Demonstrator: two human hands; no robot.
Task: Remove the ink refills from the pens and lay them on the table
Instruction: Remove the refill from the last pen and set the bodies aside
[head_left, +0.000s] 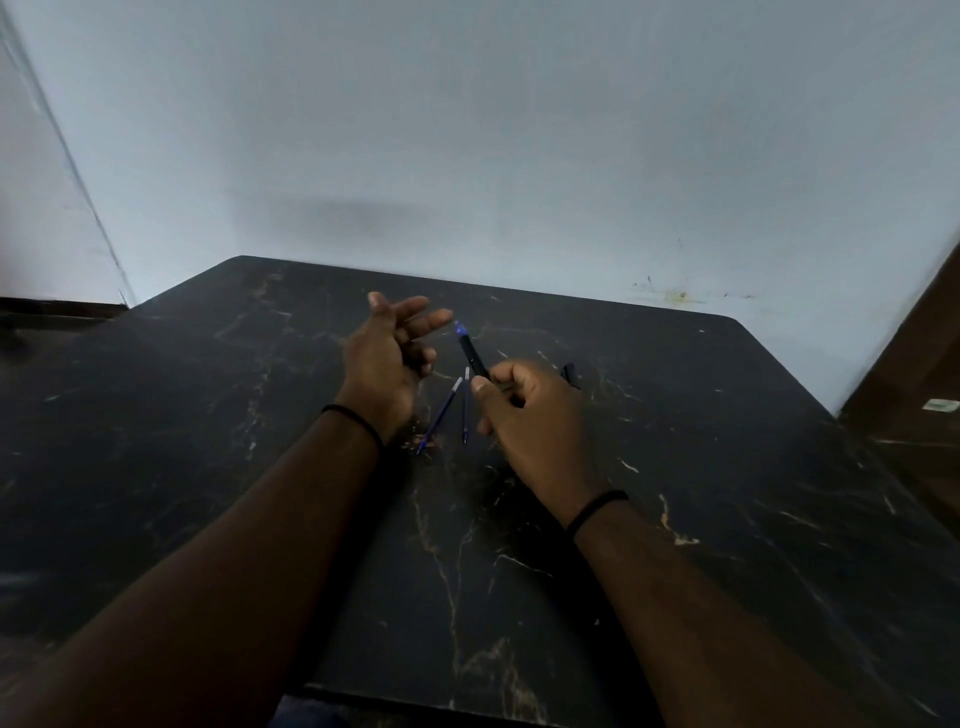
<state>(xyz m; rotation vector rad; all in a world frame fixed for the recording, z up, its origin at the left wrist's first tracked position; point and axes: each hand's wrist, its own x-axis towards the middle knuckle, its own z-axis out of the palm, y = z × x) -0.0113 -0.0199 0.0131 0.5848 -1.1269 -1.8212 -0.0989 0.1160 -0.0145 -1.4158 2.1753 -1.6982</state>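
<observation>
My right hand (524, 410) grips a black pen (472, 353) with a blue tip, which points up and away to the left. My left hand (389, 358) hovers just left of that tip with its fingers spread and relaxed, holding nothing. Two thin blue ink refills (441, 415) (466, 405) lie side by side on the black marble-patterned table (260, 415), between my two hands. Another black pen part (570, 375) lies on the table just behind my right hand, mostly hidden.
A pale wall stands right behind the table's far edge. A dark wooden piece of furniture (914, 374) borders the table on the right. The table's near edge (415, 696) runs close to my body.
</observation>
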